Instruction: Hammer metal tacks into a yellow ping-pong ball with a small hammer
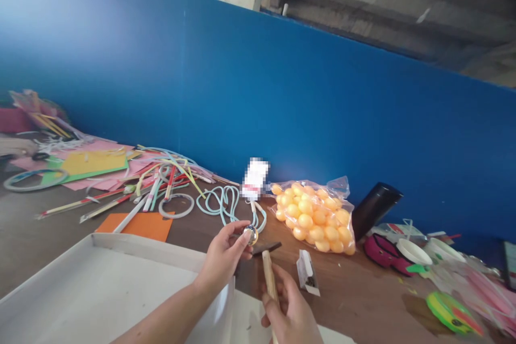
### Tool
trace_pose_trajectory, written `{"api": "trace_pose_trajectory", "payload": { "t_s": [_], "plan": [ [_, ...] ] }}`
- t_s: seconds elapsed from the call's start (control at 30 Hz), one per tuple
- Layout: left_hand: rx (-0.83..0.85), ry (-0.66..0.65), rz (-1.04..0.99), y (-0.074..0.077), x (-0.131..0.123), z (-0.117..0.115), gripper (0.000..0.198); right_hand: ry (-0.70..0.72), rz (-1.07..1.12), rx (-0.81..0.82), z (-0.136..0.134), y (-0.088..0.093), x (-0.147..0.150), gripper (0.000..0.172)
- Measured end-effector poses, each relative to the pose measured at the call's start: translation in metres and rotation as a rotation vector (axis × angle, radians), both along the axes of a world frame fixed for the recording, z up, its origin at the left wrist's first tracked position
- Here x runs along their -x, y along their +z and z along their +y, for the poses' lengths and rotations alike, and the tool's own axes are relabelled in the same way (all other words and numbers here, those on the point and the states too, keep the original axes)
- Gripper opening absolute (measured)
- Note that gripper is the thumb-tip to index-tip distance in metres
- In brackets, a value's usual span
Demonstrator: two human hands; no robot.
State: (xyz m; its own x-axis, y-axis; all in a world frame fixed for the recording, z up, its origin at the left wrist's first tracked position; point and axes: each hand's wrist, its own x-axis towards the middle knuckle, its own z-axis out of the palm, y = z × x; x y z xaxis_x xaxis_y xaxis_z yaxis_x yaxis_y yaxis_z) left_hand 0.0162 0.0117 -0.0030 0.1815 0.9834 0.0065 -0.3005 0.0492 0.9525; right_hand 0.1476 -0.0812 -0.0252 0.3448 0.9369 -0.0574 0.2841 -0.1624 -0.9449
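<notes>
My left hand is closed, pinching a shiny metal ball between thumb and fingers. To its right, my right hand is wrapped round the pale wooden handle of a hammer, held with its top end up. A dark bar, apparently its head, crosses behind the handle's top; my left hand hides part of that area. Beneath both hands is the edge of a white tray. A small open box stands just right of the hammer on the brown table.
A clear bag of orange balls lies behind my hands, beside a black cylinder. Coiled pale-blue tubing, coloured paper and tape rings spread leftward. A green tape measure-like object sits right. A blue partition rises behind.
</notes>
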Motion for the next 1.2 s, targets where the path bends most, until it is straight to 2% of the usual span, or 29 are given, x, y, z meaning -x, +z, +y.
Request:
{"api": "trace_pose_trajectory", "payload": {
  "t_s": [0.07, 0.17, 0.27, 0.33, 0.47, 0.57, 0.63, 0.7, 0.8, 0.97, 1.2],
  "plan": [
    [0.007, -0.013, -0.016, 0.000, 0.000, 0.000, 0.041, 0.017, -0.072, -0.029, 0.000, -0.004, -0.003, 0.050],
    [0.016, -0.019, -0.047, -0.001, 0.000, 0.001, 0.042, 0.024, -0.254, -0.040, 0.000, -0.008, -0.008, 0.038],
    [0.023, -0.010, -0.052, -0.002, 0.000, 0.001, 0.042, -0.033, -0.451, -0.014, -0.001, -0.004, -0.012, 0.032],
    [0.018, -0.008, -0.035, -0.002, 0.000, 0.001, 0.043, -0.092, -0.503, -0.041, -0.002, 0.004, -0.015, 0.030],
    [0.003, -0.018, 0.004, -0.002, 0.001, 0.001, 0.043, -0.211, -0.424, -0.142, -0.007, 0.029, -0.034, 0.033],
    [0.005, -0.043, 0.005, 0.001, 0.002, 0.000, 0.044, -0.426, -0.445, -0.127, -0.011, 0.045, -0.057, 0.036],
    [0.008, -0.048, 0.016, 0.003, 0.003, -0.001, 0.044, -0.504, -0.523, -0.067, -0.013, 0.048, -0.072, 0.036],
    [0.008, -0.043, 0.033, 0.004, 0.003, -0.002, 0.044, -0.460, -0.641, 0.036, -0.011, 0.044, -0.083, 0.034],
    [0.002, -0.037, 0.033, 0.004, 0.004, -0.003, 0.044, -0.313, -0.770, 0.213, -0.007, 0.032, -0.088, 0.032],
    [-0.012, -0.043, 0.012, 0.002, 0.003, -0.002, 0.044, -0.221, -0.839, 0.280, 0.002, 0.023, -0.086, 0.031],
    [-0.035, -0.043, 0.028, -0.001, 0.001, -0.002, 0.041, -0.119, -0.956, 0.350, 0.019, 0.032, -0.087, 0.023]
  ]
}}
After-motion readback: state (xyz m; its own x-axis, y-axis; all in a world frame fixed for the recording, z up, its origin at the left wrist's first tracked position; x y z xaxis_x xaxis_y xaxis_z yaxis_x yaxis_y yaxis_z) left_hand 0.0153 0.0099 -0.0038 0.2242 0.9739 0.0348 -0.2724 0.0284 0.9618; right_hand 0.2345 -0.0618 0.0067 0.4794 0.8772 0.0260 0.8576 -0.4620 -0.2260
